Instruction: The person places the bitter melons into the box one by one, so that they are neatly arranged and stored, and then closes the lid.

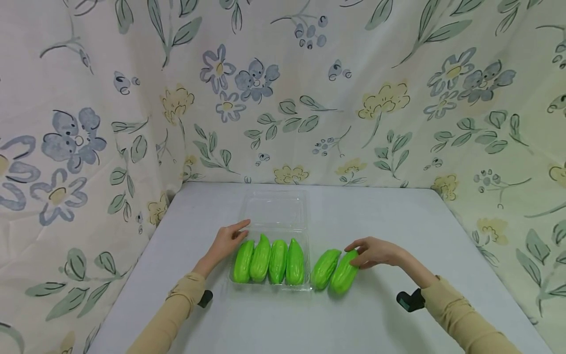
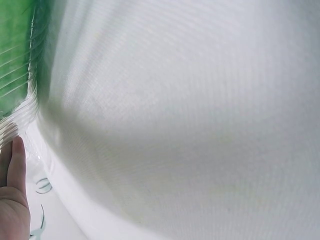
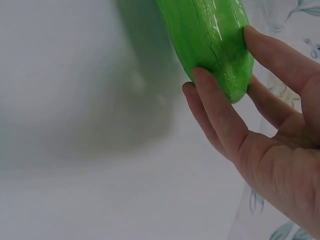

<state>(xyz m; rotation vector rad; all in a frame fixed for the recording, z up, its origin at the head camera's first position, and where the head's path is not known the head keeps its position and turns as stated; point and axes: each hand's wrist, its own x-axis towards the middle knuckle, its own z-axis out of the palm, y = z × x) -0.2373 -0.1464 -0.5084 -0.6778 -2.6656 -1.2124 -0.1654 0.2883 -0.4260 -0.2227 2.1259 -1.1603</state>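
Several glossy green cucumber-like vegetables (image 1: pixel 277 260) lie side by side in a clear plastic clamshell box (image 1: pixel 289 288), its lid (image 1: pixel 275 209) folded open toward the back. My left hand (image 1: pixel 228 239) is at the box's left rear corner; in the left wrist view its fairly straight fingers (image 2: pixel 17 165) touch the clear ribbed wall. Right of the box, another green vegetable (image 1: pixel 325 268) lies on the table. Beside it, my right hand (image 1: pixel 373 251) grips the far end of a green cucumber-like vegetable (image 3: pixel 215 40) between thumb and fingers.
Everything stands on a white-covered table (image 1: pixel 353 324). A floral curtain (image 1: pixel 283 98) hangs behind the table and along its sides. Dark wrist-worn devices (image 1: pixel 411 300) show beside both sleeves.
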